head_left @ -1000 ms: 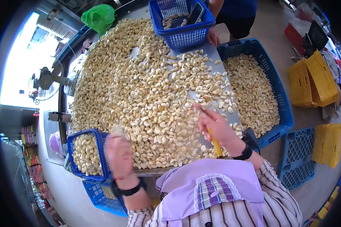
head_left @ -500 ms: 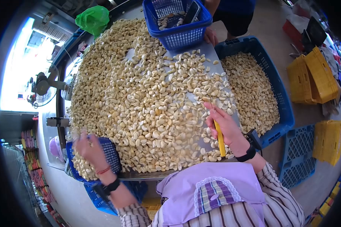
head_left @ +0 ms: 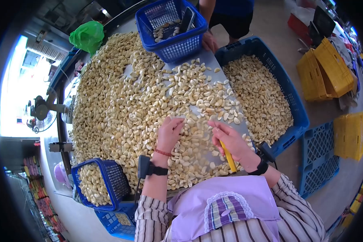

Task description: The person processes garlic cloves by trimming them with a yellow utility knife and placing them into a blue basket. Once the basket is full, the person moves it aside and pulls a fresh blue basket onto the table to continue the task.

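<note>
My right hand (head_left: pixel 234 147) is closed around a yellow-handled tool (head_left: pixel 229 158); the handle points back toward my body, and its working end is hidden at my fingers. My left hand (head_left: pixel 170 135) is over the spread of pale, curved, cashew-like kernels (head_left: pixel 129 109), thumb and fingers drawn together and pointing at my right hand. Whatever may be between those fingertips is too small to make out. Kernels lie on a metal tabletop (head_left: pixel 207 60) under and around both hands. Left of my left arm, a small blue basket (head_left: pixel 119 177) filled with kernels tilts at the table's near edge.
A large blue crate (head_left: pixel 300 117) of kernels stands at the right. Another blue basket (head_left: pixel 177 50) holds a few pieces and a phone-like object (head_left: pixel 187 19). Beside it is another person's hand (head_left: pixel 209 41). A fan (head_left: pixel 44 111), yellow crates (head_left: pixel 324 72) and a green bag (head_left: pixel 88 37) surround the table.
My left hand has moved from above the small blue basket rightward over the kernels, near my right hand. My right hand keeps the yellow-handled tool. The view has shifted slightly.
</note>
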The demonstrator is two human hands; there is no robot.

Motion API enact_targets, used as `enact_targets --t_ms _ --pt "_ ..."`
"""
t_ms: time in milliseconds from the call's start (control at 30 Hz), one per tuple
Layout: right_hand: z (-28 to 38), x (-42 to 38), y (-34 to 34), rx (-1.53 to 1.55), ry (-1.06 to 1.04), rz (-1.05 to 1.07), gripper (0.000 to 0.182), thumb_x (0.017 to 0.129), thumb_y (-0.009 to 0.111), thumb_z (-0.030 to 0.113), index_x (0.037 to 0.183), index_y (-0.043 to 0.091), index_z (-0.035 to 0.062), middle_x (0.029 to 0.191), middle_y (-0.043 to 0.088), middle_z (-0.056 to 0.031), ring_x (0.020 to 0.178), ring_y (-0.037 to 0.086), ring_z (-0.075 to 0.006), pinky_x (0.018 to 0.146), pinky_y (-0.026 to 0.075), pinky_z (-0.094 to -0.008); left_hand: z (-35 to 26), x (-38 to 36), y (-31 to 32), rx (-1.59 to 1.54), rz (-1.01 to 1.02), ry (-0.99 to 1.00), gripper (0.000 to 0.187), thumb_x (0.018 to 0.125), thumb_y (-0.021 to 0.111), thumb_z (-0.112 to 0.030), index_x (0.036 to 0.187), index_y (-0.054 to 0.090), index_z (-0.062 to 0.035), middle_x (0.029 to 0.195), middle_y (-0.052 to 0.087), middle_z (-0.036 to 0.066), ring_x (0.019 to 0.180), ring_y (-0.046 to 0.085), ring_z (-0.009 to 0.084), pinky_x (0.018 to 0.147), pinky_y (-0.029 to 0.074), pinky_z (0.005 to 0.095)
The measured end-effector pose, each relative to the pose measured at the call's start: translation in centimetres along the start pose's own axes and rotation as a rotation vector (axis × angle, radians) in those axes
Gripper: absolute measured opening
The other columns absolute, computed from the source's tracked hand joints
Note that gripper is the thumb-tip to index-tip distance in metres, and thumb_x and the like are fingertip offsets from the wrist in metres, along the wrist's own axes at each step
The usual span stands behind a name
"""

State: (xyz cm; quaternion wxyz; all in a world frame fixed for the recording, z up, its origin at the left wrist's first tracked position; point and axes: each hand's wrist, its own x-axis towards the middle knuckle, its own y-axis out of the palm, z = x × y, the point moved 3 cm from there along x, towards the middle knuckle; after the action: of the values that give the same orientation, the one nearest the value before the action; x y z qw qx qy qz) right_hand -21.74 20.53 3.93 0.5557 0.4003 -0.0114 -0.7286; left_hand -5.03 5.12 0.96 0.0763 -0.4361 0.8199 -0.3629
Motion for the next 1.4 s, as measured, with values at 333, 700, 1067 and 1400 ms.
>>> enact_targets --t_ms 333,700,1067,1400 --pt "0.9 -1.0 3.0 -0.333 -0.164 0.258 0.066 0.092 0.056 0.026 0.147 0.023 0.014 0.077 0.057 -0.0008 0.065 0.053 -0.0064 0.053 0.043 -0.022 -5.7 -3.8 -1.1 -0.692 0.037 -0.47 0.014 0.078 0.072 0.001 0.088 0.062 -0.0006 0.078 0.063 0.001 0.069 0.059 0.0065 0.058 0.046 0.0179" --pt "0.5 -0.6 1.4 -0.172 0.023 0.282 0.054 0.096 0.049 0.024 0.146 0.029 0.0205 0.069 0.051 0.0015 0.048 0.042 -0.0029 0.043 0.035 -0.0179 -7.4 -2.4 0.2 -1.24 0.033 -0.309 0.014 0.078 0.063 0.004 0.087 0.056 -0.0035 0.082 0.06 0.009 0.064 0.057 0.0135 0.054 0.044 0.0205" --pt "3.5 -1.1 -4.9 0.282 -0.174 -0.112 0.043 0.098 0.047 0.029 0.138 0.042 0.0148 0.071 0.049 0.0005 0.044 0.043 -0.0065 0.04 0.037 -0.0203 -1.8 5.8 7.2 0.04 0.103 0.044 0.017 0.083 0.067 -0.018 0.084 0.067 -0.0016 0.07 0.06 0.003 0.058 0.053 0.0091 0.053 0.044 0.0268" --pt "2.3 0.3 -4.8 0.317 -0.119 -0.081 0.039 0.097 0.048 0.032 0.132 0.047 0.0134 0.071 0.05 0.0004 0.043 0.044 -0.0075 0.04 0.037 -0.0208 1.1 3.8 3.1 -1.283 0.051 -0.615 0.01 0.091 0.054 -0.015 0.091 0.058 -0.0055 0.071 0.06 0.005 0.045 0.045 0.0087 0.037 0.03 0.0182"
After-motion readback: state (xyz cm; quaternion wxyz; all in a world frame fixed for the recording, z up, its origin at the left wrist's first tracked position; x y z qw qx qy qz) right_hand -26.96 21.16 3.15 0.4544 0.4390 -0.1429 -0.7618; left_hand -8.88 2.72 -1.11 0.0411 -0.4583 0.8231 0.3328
